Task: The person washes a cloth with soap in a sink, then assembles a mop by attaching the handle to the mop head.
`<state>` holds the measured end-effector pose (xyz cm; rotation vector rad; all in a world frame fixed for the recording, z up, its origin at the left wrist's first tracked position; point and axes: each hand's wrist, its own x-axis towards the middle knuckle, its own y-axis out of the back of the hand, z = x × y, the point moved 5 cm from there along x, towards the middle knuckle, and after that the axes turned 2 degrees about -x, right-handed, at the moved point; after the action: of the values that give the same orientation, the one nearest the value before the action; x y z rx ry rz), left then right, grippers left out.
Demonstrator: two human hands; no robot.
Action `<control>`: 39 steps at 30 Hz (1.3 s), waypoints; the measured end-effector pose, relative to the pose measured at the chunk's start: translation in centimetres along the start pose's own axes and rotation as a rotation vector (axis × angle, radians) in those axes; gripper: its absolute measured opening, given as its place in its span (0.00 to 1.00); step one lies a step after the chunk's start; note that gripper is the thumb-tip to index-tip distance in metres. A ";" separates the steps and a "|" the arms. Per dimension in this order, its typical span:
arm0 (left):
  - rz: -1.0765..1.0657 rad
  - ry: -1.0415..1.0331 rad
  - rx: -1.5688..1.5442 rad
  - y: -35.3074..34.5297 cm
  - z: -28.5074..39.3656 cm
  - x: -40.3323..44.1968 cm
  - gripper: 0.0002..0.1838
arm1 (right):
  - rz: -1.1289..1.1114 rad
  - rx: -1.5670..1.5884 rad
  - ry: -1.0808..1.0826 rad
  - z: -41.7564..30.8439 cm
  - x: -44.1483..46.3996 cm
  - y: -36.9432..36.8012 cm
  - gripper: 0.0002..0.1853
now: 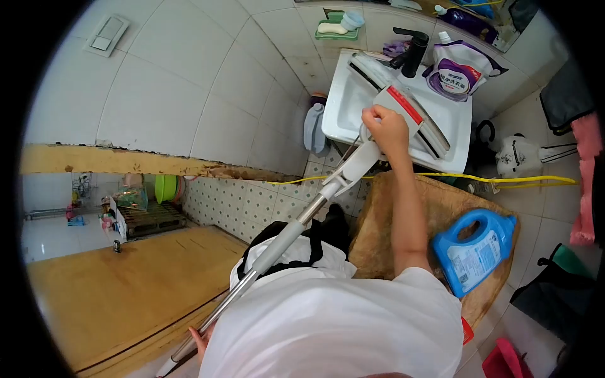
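Note:
A mop [283,242] with a silver and grey pole runs diagonally from the lower left up to the sink. Its wide head, with a red and white middle part [403,106], lies over the white sink basin [334,120]. My right hand [386,129] is closed at the joint by the mop head, fingers curled on a light ring-like part. Near the pole's lower end, my left hand [201,340] is wrapped round the pole, mostly hidden by the white shirt. A black faucet [413,51] stands behind the mop head.
A white and purple detergent pouch [455,72] stands at the sink's back right. A blue bottle [472,252] lies on a brown board [378,233]. A yellow hose [441,174] crosses below the sink. A green soap dish [340,30] hangs on the wall; a wooden door [138,283] is left.

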<state>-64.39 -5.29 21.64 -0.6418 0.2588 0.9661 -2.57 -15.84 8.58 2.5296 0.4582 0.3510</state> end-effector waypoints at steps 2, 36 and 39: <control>0.155 0.253 0.224 -0.3 0.8 -1.0 0.17 | 0.009 -0.011 0.009 -0.6 -0.1 -0.3 0.16; -0.676 0.797 0.038 -23.6 -5.1 20.7 0.24 | -0.231 0.502 0.055 -7.8 -9.1 7.7 0.08; -0.700 0.768 0.022 -23.0 -4.5 21.4 0.25 | -0.123 0.471 -0.016 -10.1 -11.6 8.1 0.08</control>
<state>-33.17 -2.75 16.91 -0.9791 0.6653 0.0116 -14.53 -22.10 19.56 2.9332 0.7612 0.1906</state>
